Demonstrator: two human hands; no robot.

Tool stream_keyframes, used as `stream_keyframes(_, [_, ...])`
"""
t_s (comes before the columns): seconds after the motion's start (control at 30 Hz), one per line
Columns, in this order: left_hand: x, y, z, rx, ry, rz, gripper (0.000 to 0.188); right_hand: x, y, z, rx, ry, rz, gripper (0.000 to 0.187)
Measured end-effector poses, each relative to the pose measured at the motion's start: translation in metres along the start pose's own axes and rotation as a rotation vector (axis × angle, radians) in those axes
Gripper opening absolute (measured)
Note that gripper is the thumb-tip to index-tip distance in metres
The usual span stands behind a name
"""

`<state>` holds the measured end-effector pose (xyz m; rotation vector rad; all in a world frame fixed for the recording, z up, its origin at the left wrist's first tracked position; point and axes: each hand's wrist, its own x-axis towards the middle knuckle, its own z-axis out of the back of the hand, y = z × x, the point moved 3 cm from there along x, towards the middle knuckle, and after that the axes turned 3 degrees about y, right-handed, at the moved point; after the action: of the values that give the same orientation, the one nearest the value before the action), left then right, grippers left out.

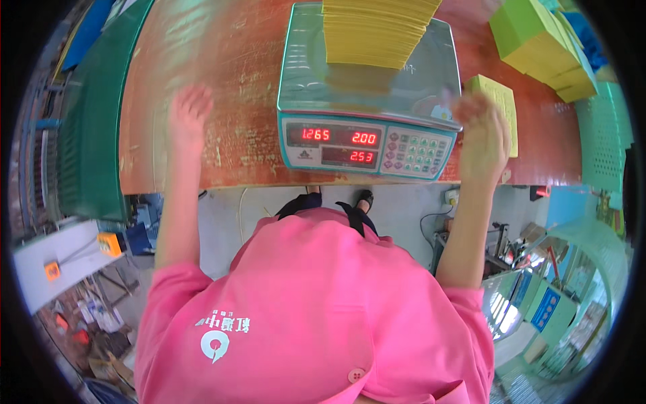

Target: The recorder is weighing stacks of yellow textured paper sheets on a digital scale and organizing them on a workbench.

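A digital weighing scale [333, 165] stands on the red table in front of me, its red display lit. On its grey metal pan [303, 87] rests a tall stack of yellow paper or card sheets [377, 34]. My left hand [190, 113] is over the table left of the scale, blurred, with loosely bent fingers and nothing seen in them. By the scale's right edge is my right hand [486, 138]; its fingers are smeared by motion. Partly behind it lies a smaller yellow stack [501, 108].
Larger yellow stacks [542, 50] sit at the table's far right. A dark green panel [94, 121] borders the worn red table [222, 165] on the left. Below right are green equipment and a cable [422, 222]; a white bench [64, 259] stands lower left.
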<state>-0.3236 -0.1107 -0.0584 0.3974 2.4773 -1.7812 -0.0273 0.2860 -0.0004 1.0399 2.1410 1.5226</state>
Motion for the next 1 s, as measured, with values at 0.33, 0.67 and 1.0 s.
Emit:
stream_keyframes(0.33, [-0.161, 0.091, 0.031, -0.057, -0.306, 0.099, 0.030, -0.073, -0.024, 0.099, -0.313, 0.101, -0.085, 0.018])
stream_keyframes(0.67, [-0.170, 0.103, 0.011, 0.053, -0.387, -0.059, 0.023, -0.070, -0.044, 0.117, -0.343, 0.290, -0.191, 0.014])
stream_keyframes(1.0, [-0.163, 0.109, 0.004, 0.130, -0.505, -0.106, 0.021, -0.067, -0.044, 0.123, -0.308, 0.348, -0.252, 0.014])
